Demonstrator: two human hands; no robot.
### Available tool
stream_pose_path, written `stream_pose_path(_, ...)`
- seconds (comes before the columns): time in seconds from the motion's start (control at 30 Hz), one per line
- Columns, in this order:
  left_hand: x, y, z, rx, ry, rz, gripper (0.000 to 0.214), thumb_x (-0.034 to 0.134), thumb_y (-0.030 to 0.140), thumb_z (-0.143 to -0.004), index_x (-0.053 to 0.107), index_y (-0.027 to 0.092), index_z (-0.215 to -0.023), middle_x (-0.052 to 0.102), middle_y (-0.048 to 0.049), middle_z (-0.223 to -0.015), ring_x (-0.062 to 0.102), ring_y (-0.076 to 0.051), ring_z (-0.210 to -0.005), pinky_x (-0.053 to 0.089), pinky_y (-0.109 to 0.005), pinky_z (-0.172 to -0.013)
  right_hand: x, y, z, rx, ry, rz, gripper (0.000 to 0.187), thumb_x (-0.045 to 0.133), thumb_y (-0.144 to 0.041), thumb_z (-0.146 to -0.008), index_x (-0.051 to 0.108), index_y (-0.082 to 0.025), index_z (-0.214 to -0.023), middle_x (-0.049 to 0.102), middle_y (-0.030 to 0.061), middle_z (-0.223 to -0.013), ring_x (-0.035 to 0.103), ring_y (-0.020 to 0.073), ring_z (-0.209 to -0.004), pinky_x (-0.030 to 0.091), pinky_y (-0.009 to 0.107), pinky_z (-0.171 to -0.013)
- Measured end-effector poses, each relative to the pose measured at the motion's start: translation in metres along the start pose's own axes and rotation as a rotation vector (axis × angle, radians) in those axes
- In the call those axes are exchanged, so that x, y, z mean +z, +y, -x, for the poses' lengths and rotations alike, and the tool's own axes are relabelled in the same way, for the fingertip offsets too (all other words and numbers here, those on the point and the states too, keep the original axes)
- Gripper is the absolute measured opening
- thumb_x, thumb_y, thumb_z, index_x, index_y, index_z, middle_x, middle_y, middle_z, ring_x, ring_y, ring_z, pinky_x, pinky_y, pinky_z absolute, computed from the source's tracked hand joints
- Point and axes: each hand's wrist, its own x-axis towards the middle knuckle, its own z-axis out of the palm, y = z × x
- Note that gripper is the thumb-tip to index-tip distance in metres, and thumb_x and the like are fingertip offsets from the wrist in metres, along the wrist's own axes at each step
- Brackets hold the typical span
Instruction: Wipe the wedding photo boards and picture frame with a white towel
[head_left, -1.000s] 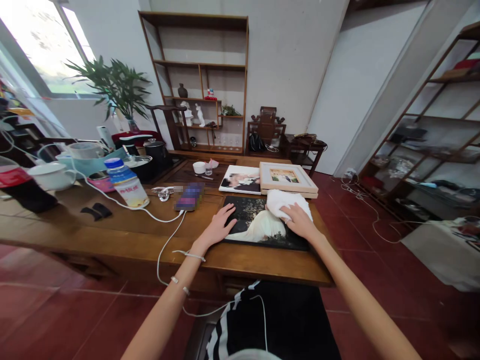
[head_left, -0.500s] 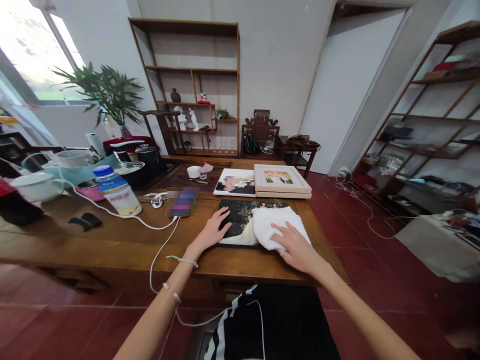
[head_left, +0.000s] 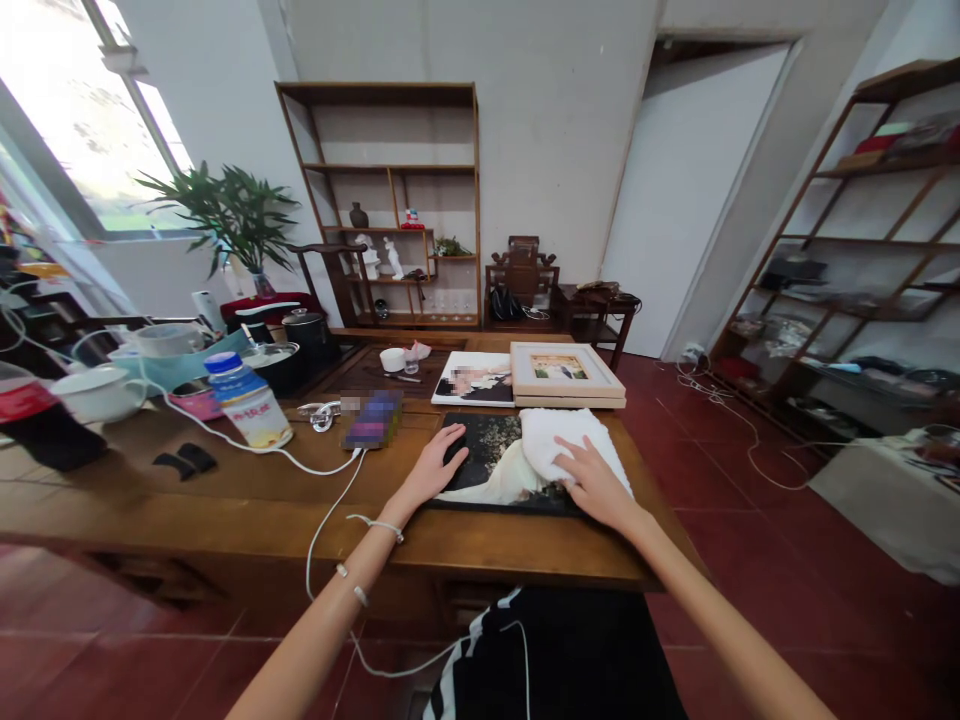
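Observation:
A dark photo panel [head_left: 491, 440] with a pale gown printed on it lies flat near the table's front edge. On its left edge rests my left hand [head_left: 436, 465], fingers apart and holding nothing. My right hand [head_left: 598, 485] grips and presses a folded white cloth [head_left: 574, 440] against the right part of the panel. The cloth covers the panel's upper right area, and the undersides of my right fingers are hidden. Just behind lie another photo panel [head_left: 491, 375] and light wooden picture frames [head_left: 570, 375], stacked.
A phone [head_left: 373, 420] on a white cable [head_left: 319, 470] lies left of my left hand. Further left stand a blue-capped bottle [head_left: 247, 400], a cola bottle [head_left: 45, 420] and several pots and bowls. A white cup [head_left: 392, 358] sits behind. The wooden table [head_left: 517, 540] ends at the right.
The cloth and my right hand have slid slightly up and right over the panel, uncovering more of the gown and the lower edge. My left hand stays at the left edge. The view has tilted up slightly.

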Motion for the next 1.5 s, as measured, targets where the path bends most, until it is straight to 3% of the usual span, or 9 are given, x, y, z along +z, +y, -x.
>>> stream_pose_path(0.2,0.001,-0.006,0.003,0.035,-0.027,-0.066,0.042,0.049,0.039,-0.083,0.055,0.017,-0.118,0.048,-0.0111,-0.132,0.044,-0.023,-0.123,0.033,-0.044,-0.105,-0.011,-0.047,0.024,-0.176,-0.104,-0.037,0.043,0.044,-0.005,-0.069,0.055,-0.023,-0.107,0.046,0.0077,-0.134,0.024,0.0192,-0.133,0.014,0.048,-0.11)
stream_pose_path(0.47,0.001,-0.01,0.002,0.044,-0.051,-0.08,0.041,0.048,0.039,-0.084,0.056,0.016,-0.118,0.047,-0.0117,-0.133,0.042,-0.023,-0.125,0.032,-0.044,-0.105,0.007,0.027,-0.036,-0.001,-0.003,0.067,0.038,0.043,-0.009,-0.076,0.054,-0.019,-0.112,0.052,0.0134,-0.125,0.034,0.0224,-0.128,0.023,0.05,-0.105)
stream_pose_path(0.6,0.002,-0.009,0.003,0.033,-0.041,-0.074,0.042,0.049,0.038,-0.084,0.053,0.017,-0.12,0.048,-0.0115,-0.133,0.043,-0.023,-0.124,0.032,-0.044,-0.105,0.012,0.032,-0.039,0.026,0.063,0.124,0.038,0.044,-0.009,-0.076,0.054,-0.017,-0.112,0.049,0.0139,-0.129,0.032,0.0243,-0.129,0.023,0.049,-0.105)
stream_pose_path(0.8,0.005,-0.011,0.003,0.028,-0.009,-0.063,0.043,0.05,0.038,-0.083,0.053,0.016,-0.121,0.048,-0.0119,-0.132,0.044,-0.023,-0.124,0.033,-0.043,-0.105,0.013,-0.003,-0.008,-0.014,0.052,0.125,0.038,0.044,-0.006,-0.073,0.056,-0.017,-0.107,0.045,0.0118,-0.134,0.029,0.0239,-0.13,0.021,0.046,-0.108)
stream_pose_path(1.0,0.006,-0.014,0.002,0.042,-0.03,-0.083,0.044,0.048,0.038,-0.084,0.053,0.014,-0.12,0.047,-0.0132,-0.133,0.044,-0.022,-0.123,0.032,-0.041,-0.106,-0.001,-0.049,0.017,-0.146,-0.078,0.069,0.042,0.045,-0.006,-0.073,0.052,-0.02,-0.112,0.039,0.007,-0.139,0.021,0.0228,-0.134,0.018,0.044,-0.11)
stream_pose_path(1.13,0.005,-0.014,0.002,0.046,-0.033,-0.085,0.044,0.048,0.039,-0.084,0.053,0.015,-0.121,0.047,-0.0126,-0.133,0.044,-0.023,-0.124,0.033,-0.042,-0.105,-0.006,-0.02,-0.006,-0.086,-0.109,0.066,0.04,0.044,-0.01,-0.076,0.052,-0.02,-0.114,0.044,0.0113,-0.135,0.034,0.0214,-0.128,0.024,0.042,-0.107)
stream_pose_path(1.3,0.003,-0.011,0.002,0.031,-0.045,-0.093,0.045,0.049,0.038,-0.084,0.053,0.012,-0.121,0.047,-0.0139,-0.133,0.043,-0.022,-0.124,0.032,-0.04,-0.106,0.001,0.036,-0.045,0.039,-0.057,0.129,0.041,0.041,-0.008,-0.077,0.05,-0.016,-0.116,0.049,0.015,-0.13,0.033,0.0225,-0.128,0.028,0.045,-0.104)
stream_pose_path(1.4,0.002,-0.01,0.002,0.015,-0.044,-0.088,0.045,0.05,0.037,-0.084,0.054,0.011,-0.12,0.048,-0.0136,-0.132,0.044,-0.022,-0.124,0.032,-0.04,-0.106,0.006,0.036,-0.043,0.066,-0.026,0.141,0.04,0.041,-0.008,-0.078,0.05,-0.015,-0.116,0.046,0.0161,-0.132,0.034,0.0236,-0.128,0.026,0.047,-0.105)
stream_pose_path(1.5,0.003,-0.01,0.002,0.008,-0.035,-0.078,0.044,0.051,0.037,-0.083,0.055,0.012,-0.119,0.049,-0.013,-0.131,0.045,-0.022,-0.123,0.033,-0.04,-0.105,0.007,0.01,-0.016,0.052,-0.007,0.135,0.037,0.042,-0.006,-0.076,0.054,-0.015,-0.11,0.043,0.0167,-0.135,0.034,0.0244,-0.128,0.024,0.047,-0.106)
